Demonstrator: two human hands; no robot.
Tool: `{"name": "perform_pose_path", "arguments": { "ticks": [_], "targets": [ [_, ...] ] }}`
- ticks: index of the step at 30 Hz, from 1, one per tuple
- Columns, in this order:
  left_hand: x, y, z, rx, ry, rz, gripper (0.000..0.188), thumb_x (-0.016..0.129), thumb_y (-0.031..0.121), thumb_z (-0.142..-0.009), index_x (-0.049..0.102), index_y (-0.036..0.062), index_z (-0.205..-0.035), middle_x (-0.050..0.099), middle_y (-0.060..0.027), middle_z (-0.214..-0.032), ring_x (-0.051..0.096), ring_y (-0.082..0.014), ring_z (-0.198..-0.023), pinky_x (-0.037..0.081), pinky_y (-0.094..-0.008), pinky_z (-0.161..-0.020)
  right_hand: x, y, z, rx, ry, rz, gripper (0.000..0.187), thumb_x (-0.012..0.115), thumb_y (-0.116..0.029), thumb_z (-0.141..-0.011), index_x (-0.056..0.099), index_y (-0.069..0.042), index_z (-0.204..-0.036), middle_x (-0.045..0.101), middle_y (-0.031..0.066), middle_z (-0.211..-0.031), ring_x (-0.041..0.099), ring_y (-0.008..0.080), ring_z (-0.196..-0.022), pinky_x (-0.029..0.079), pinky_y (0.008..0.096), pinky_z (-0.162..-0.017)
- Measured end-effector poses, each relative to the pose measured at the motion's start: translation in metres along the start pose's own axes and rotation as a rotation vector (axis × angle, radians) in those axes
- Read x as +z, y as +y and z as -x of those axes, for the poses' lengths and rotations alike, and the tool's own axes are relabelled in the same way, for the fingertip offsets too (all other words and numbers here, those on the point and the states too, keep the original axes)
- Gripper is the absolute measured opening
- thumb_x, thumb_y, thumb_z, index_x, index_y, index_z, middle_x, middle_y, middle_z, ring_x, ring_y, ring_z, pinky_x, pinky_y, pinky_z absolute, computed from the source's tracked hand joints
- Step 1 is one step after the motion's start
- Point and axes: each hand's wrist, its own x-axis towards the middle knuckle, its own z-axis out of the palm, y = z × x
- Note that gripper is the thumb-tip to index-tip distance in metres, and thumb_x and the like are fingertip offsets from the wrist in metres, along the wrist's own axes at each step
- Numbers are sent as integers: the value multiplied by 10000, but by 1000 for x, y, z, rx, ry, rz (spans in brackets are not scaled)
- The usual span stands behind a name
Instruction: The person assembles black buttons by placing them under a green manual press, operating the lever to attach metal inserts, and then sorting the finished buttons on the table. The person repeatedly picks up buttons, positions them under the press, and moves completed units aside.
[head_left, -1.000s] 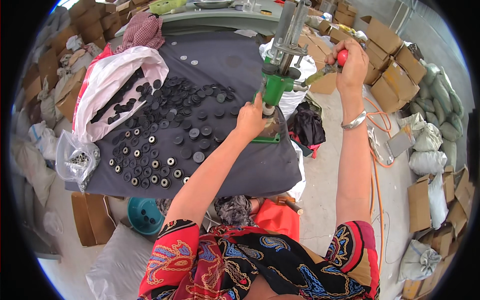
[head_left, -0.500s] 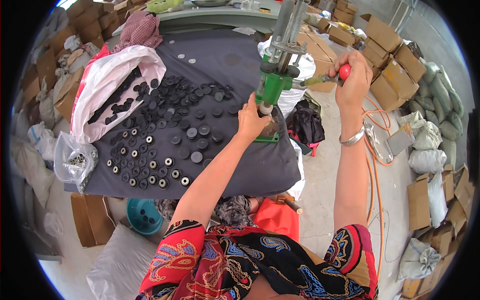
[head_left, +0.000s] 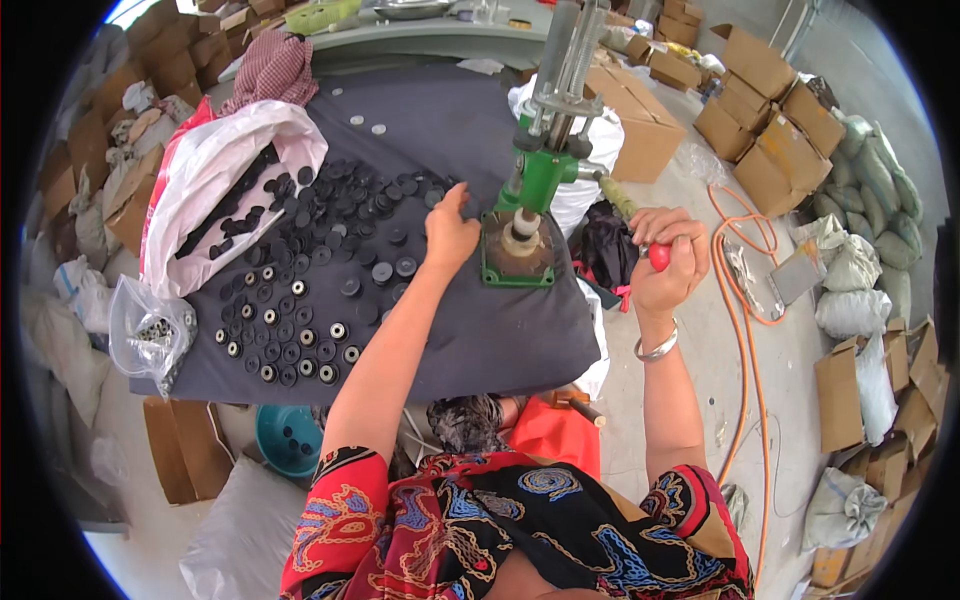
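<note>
My right hand (head_left: 672,258) is wrapped around the red ball knob (head_left: 659,257) on the lever (head_left: 618,198) of a green hand press (head_left: 540,180). The press's plunger is down on a round metal die (head_left: 521,238) over its base; whether a part lies between them is hidden. My left hand (head_left: 452,232) is just left of the press, by the right edge of a spread of black round caps (head_left: 365,195). Its fingers are partly stretched and apart, with nothing visible in them. Closer to me are black caps with metal rings (head_left: 327,373) in their middles.
A white-and-pink sack (head_left: 225,195) spills black caps on the dark cloth (head_left: 480,340). A clear bag of small metal parts (head_left: 155,325) sits at the left edge. Below are a teal basin (head_left: 285,440) and orange hose (head_left: 735,320). Cardboard boxes (head_left: 785,150) stand at right.
My left hand has left the press die and moved left to the black caps. My right hand has pulled the lever down and toward me, and the plunger has come down.
</note>
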Motion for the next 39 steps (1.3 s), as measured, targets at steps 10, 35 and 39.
{"name": "perform_pose_path", "arguments": {
  "ticks": [10, 35, 39],
  "targets": [
    [21, 33, 25, 91, -179, -50, 712, 784, 135, -660, 512, 7, -1305, 690, -118, -1096, 604, -321, -1023, 487, -420, -900, 7, -12, -36, 221, -2, 65, 228, 424, -92, -923, 470, 10, -724, 482, 84, -642, 470, 169, -568, 441, 348, -604],
    [3, 49, 47, 56, -68, -23, 729, 750, 73, -702, 443, 55, -1363, 675, -138, -969, 648, -286, -903, 508, -374, -800, 23, 16, -114, 337, 140, 208, 234, 464, -146, -881, 498, 7, -708, 514, 87, -625, 515, 174, -521, 447, 316, -549],
    [-38, 77, 66, 56, -105, -23, 761, 768, 78, -699, 425, 59, -1377, 672, -145, -954, 649, -264, -863, 512, -355, -762, 22, 42, -143, 286, 210, 397, 255, 477, -176, -851, 535, 31, -713, 538, 107, -646, 547, 191, -570, 433, 329, -563]
  ]
}}
